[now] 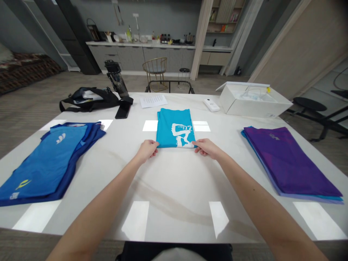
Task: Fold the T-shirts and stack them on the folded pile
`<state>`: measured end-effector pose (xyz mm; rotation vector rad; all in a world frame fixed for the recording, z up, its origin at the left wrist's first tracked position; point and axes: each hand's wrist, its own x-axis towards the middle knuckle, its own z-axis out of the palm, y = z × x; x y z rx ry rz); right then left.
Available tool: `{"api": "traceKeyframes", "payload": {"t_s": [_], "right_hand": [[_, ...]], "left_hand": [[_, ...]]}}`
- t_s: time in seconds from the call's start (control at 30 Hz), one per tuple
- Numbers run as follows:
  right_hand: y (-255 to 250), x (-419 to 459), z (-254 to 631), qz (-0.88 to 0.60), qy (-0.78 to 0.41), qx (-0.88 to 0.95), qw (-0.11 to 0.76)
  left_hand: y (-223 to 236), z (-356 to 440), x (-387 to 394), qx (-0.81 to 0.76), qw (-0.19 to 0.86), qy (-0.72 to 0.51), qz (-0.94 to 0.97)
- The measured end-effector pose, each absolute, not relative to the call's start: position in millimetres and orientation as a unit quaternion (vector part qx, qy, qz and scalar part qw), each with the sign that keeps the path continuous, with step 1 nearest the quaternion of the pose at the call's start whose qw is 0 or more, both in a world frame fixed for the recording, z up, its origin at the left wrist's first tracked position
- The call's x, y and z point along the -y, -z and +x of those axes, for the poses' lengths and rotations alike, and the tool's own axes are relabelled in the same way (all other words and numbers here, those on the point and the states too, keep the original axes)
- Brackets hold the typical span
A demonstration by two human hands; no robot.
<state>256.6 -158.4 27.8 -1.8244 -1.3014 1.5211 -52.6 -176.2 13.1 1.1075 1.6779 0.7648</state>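
Observation:
A turquoise shirt with a white print lies folded into a narrow rectangle at the middle of the white table. My left hand pinches its near left corner, fingers closed on the cloth. My right hand pinches the near right corner the same way. Both forearms reach out over the table from its front edge.
A stack of blue shirts lies at the left, a stack of purple shirts at the right. Behind are a black bag, a dark bottle, a phone, a paper sheet, a white remote and an open white box.

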Motion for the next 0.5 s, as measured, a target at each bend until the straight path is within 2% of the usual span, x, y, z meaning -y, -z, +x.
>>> {"api": "traceKeyframes", "payload": {"t_s": [0.33,0.5], "right_hand": [[-17.7,156.2,264.3,-0.684,-0.441,0.542,0.210],[-18.9,160.4,266.2,-0.694,-0.394,0.574,0.182]], "left_hand": [[-18.6,-58.9,177.1,-0.685,0.465,-0.287,0.481],[-28.0,-57.5,181.6,-0.711,0.374,-0.206,0.558]]}}
